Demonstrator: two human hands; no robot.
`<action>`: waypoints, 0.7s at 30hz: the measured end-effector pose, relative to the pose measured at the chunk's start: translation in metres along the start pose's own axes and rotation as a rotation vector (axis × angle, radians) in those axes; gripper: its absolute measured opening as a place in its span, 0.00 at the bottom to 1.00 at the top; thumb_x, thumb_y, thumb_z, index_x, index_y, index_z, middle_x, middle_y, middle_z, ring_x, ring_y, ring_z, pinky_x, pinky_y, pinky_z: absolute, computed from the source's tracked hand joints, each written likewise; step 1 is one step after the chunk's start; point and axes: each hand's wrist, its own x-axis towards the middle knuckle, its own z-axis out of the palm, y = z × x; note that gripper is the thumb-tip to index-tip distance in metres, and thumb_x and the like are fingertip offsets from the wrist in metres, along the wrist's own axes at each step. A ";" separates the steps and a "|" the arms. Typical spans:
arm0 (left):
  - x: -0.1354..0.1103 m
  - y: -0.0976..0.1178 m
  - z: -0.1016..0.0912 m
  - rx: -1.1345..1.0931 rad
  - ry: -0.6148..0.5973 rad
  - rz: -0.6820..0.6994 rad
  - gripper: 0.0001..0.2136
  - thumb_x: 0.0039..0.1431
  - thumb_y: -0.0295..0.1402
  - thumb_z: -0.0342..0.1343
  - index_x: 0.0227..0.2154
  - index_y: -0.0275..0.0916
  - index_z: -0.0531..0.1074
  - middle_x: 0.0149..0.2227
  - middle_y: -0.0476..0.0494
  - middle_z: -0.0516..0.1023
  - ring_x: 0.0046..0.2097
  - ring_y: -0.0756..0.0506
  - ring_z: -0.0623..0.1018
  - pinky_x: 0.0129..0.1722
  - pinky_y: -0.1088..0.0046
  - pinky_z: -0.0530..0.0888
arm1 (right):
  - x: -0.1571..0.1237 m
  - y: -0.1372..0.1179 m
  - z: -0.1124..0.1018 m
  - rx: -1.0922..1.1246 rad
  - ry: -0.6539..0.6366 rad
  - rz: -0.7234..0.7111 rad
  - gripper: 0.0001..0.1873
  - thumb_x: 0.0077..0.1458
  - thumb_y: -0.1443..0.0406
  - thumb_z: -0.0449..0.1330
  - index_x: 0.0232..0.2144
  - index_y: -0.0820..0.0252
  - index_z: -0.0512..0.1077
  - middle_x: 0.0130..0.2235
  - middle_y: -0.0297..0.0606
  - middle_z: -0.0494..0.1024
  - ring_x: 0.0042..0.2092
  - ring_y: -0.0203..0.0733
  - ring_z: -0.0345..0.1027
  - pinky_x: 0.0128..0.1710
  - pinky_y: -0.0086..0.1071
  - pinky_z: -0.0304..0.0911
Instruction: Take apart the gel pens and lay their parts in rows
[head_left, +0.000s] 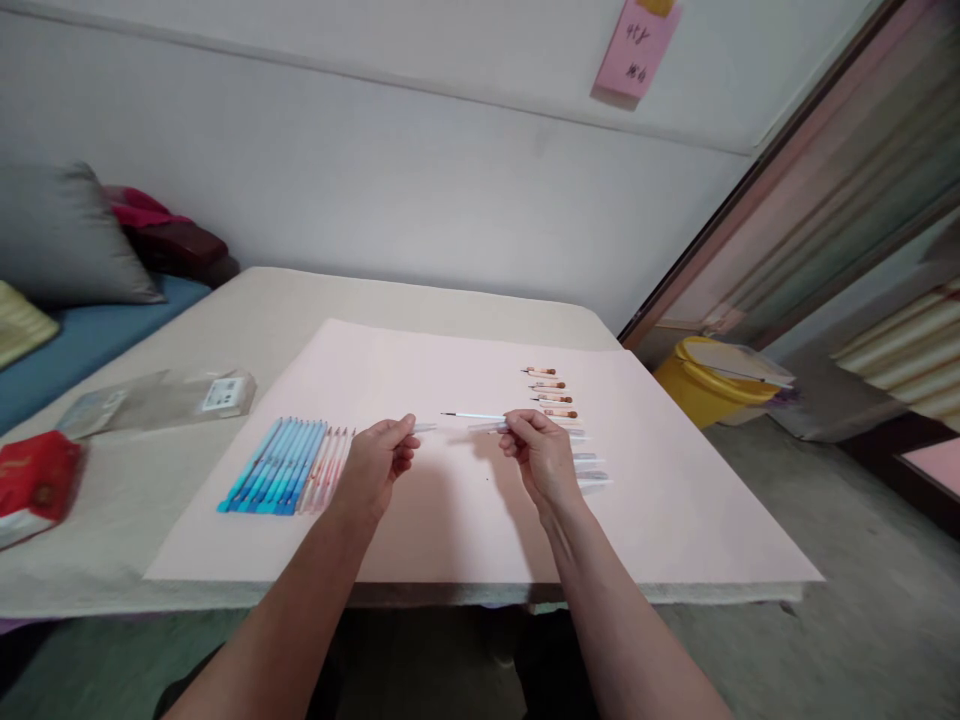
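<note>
My left hand [377, 455] pinches a small translucent pointed piece [425, 428], perhaps a pen tip. Across a narrow gap, my right hand [538, 448] is closed on a thin pen refill [472, 415] with a dark tip pointing left. Below the refill, a translucent tube-like piece [486, 428] also sticks out of the right fingers. Beside my left hand lie blue pens [277, 465] in a row, with pink pens [326, 465] next to them, partly hidden by that hand. Short brown-and-peach pen parts [551, 386] and clear pieces [591, 472] lie beyond and beside my right hand.
A pink sheet [675, 500] covers much of the cloth-topped table [262, 290]. Clear plastic packaging [180, 395] and a red packet [37, 485] lie at the left. A yellow bucket [690, 385] stands off the right edge. A white wall [412, 180] rises behind.
</note>
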 end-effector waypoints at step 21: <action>-0.009 -0.012 0.015 0.025 -0.085 -0.065 0.12 0.38 0.37 0.65 0.23 0.34 0.71 0.22 0.48 0.72 0.22 0.55 0.67 0.22 0.79 0.62 | -0.014 0.017 0.017 -0.138 -0.167 0.046 0.09 0.43 0.61 0.64 0.23 0.62 0.73 0.14 0.30 0.68 0.16 0.31 0.58 0.17 0.26 0.50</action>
